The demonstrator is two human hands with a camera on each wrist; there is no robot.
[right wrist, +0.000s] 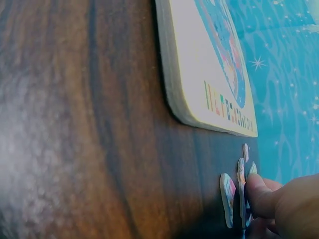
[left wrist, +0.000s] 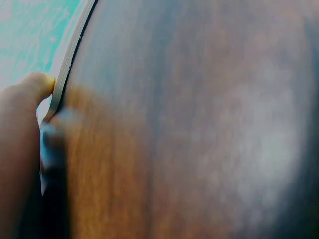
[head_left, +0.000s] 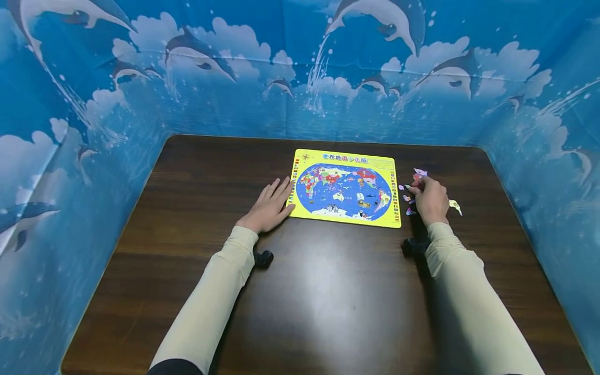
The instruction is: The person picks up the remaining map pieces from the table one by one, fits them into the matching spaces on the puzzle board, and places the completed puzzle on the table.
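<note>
A yellow puzzle board [head_left: 391, 194] with a blue world map lies flat on the dark wooden table [head_left: 328, 291]. My left hand [head_left: 279, 196] rests flat on the table, its straight fingers touching the board's left edge. In the left wrist view a fingertip [left wrist: 31, 88] meets the board's edge [left wrist: 66, 60]. My right hand [head_left: 415, 187] sits to the right of the board among loose puzzle pieces [head_left: 408, 199], fingers curled. In the right wrist view its fingertips [right wrist: 259, 193] pinch a loose puzzle piece [right wrist: 241, 185] standing on the table beside the board's corner [right wrist: 199, 114].
More loose pieces lie near the right hand: a pink one [head_left: 420, 172] beyond it and a pale yellow one [head_left: 455, 205] to its right. Blue dolphin-print curtains [head_left: 70, 130] wall in the table on three sides.
</note>
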